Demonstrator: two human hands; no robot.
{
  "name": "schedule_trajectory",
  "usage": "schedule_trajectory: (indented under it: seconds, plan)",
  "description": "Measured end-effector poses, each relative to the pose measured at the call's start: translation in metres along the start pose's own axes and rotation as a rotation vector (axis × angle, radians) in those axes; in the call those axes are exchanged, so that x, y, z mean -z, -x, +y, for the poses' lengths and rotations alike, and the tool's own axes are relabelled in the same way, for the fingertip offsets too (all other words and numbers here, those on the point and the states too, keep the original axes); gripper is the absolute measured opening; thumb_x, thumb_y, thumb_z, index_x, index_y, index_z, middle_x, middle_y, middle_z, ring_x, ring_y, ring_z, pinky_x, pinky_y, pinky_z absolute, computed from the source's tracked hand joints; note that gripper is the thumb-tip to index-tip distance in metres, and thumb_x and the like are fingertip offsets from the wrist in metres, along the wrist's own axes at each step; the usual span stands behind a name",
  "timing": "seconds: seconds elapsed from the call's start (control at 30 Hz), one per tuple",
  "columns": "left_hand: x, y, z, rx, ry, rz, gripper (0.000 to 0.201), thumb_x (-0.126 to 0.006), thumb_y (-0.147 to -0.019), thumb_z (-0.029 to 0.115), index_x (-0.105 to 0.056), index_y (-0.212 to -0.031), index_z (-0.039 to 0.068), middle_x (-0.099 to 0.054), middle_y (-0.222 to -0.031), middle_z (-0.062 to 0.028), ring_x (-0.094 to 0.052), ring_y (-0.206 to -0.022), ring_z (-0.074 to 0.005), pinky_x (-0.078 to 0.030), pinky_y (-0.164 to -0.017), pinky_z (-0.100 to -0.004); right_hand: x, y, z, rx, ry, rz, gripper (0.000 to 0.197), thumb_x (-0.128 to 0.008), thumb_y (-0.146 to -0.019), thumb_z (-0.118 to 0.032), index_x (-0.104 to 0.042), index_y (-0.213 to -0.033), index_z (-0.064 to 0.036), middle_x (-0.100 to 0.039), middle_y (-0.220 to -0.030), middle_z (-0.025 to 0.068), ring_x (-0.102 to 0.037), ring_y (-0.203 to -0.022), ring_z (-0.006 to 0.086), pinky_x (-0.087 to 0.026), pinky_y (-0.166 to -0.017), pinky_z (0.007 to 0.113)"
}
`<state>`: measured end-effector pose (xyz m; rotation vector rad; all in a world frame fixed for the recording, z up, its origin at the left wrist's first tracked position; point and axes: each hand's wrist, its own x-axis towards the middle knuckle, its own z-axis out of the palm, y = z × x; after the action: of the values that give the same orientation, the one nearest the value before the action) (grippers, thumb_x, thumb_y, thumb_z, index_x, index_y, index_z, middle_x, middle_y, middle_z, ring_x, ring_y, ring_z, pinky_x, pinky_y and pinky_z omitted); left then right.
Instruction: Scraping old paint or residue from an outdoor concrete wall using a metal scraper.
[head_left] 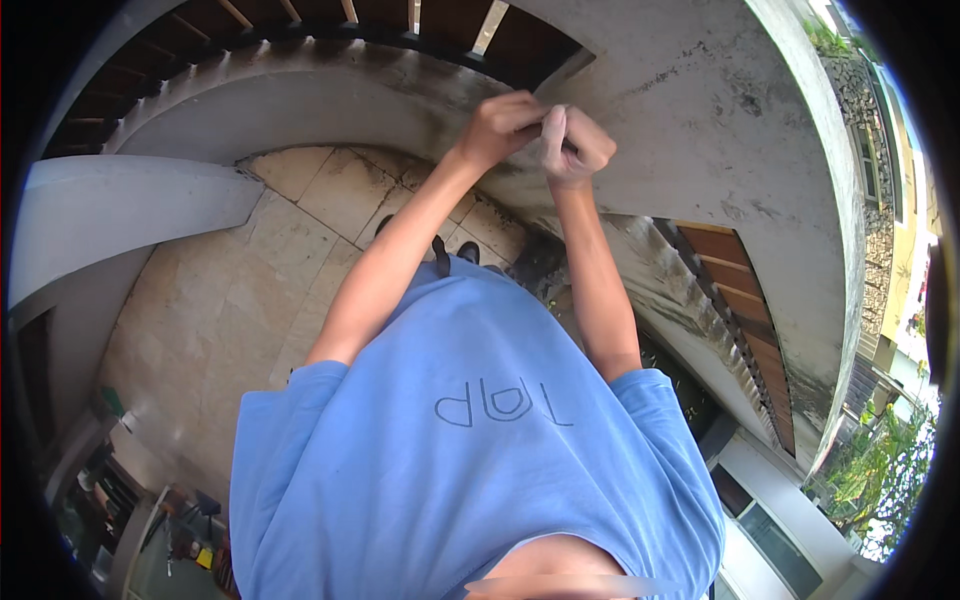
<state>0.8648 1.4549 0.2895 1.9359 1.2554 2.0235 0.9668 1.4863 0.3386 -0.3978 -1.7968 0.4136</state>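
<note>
stained concrete parapet | beige floor tiles | wooden slats | trees

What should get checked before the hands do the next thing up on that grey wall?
1. Both hands in view: left hand and right hand show. Ok.
2. Hands together: they meet over the grey concrete ledge. Ok.
3. What they pinch: hidden between the fingers. Cannot tell.
4. Ledge surface: stained and blotchy. Not ok.
5. Footing: one dark shoe shows on the tiled floor; the other is hidden. Cannot tell.
</note>
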Motion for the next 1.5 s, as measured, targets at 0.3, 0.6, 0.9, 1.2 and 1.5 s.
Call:
schedule_trajectory:
  seconds: [0.3, 0.6, 0.9, 1.2, 1.5]
  plan:
    - [0.006, 0.014, -0.014, 0.127, -0.068, -0.187, 0.009, -0.064, -0.063, -0.001, -0.062, -0.072, 0.002, -0.058, -0.065, -0.0129, -0.058, -0.058, -0.0258, -0.045, -0.052, -0.0321, -0.003, 0.017, 0.003, 0.036, -0.009, 0.075, 0.031, -0.058, -0.071, 0.005, -0.041, -0.046, -0.0037, -0.039, -0.044, 0.0063, -0.040, -0.035, 0.0184, -0.032, -0.036, 0.029]
    - [0.023, 0.023, 0.031, 1.695, 1.131, -0.423, 0.041, -0.048, -0.094, 0.033, -0.054, -0.112, -0.003, -0.061, -0.102, -0.0107, -0.062, -0.087, -0.0153, -0.052, -0.072, -0.0282, 0.010, 0.058, -0.025, 0.074, -0.011, -0.171, 0.022, -0.064, -0.071, -0.005, -0.050, -0.054, -0.0045, -0.049, -0.055, 0.0065, -0.050, -0.051, 0.0229, -0.041, -0.051, 0.032]
    - [0.003, 0.084, 0.041, 1.483, 0.661, -0.459, 0.038, -0.035, -0.098, 0.034, -0.057, -0.104, 0.004, -0.061, -0.083, -0.0053, -0.059, -0.077, -0.0112, -0.048, -0.067, -0.0261, -0.007, 0.152, -0.061, -1.140, 0.643, 0.220, 0.053, -0.051, -0.090, -0.042, -0.037, -0.112, 0.0041, -0.038, -0.104, 0.0153, -0.037, -0.097, 0.0243, -0.032, -0.087, 0.038]
    - [-0.018, 0.108, 0.009, 0.948, 0.256, -0.479, 0.044, -0.038, -0.096, 0.039, -0.056, -0.099, -0.002, -0.062, -0.081, -0.0124, -0.059, -0.077, -0.0190, -0.045, -0.071, -0.0319, -0.038, 0.175, -0.033, -1.393, 0.019, 0.378, 0.047, -0.036, -0.096, -0.042, -0.054, -0.108, 0.0008, -0.061, -0.092, 0.0141, -0.058, -0.089, 0.0185, -0.045, -0.081, 0.033]
    - [-0.036, 0.048, 0.005, 0.710, 0.374, -0.343, 0.045, -0.036, -0.096, 0.038, -0.055, -0.088, -0.002, -0.062, -0.082, -0.0206, -0.060, -0.077, -0.0354, -0.045, -0.067, -0.0375, -0.030, 0.121, -0.001, -1.017, -0.136, 0.495, 0.048, -0.039, -0.097, -0.038, -0.051, -0.113, 0.0050, -0.059, -0.104, 0.0120, -0.053, -0.099, 0.0170, -0.039, -0.089, 0.028]
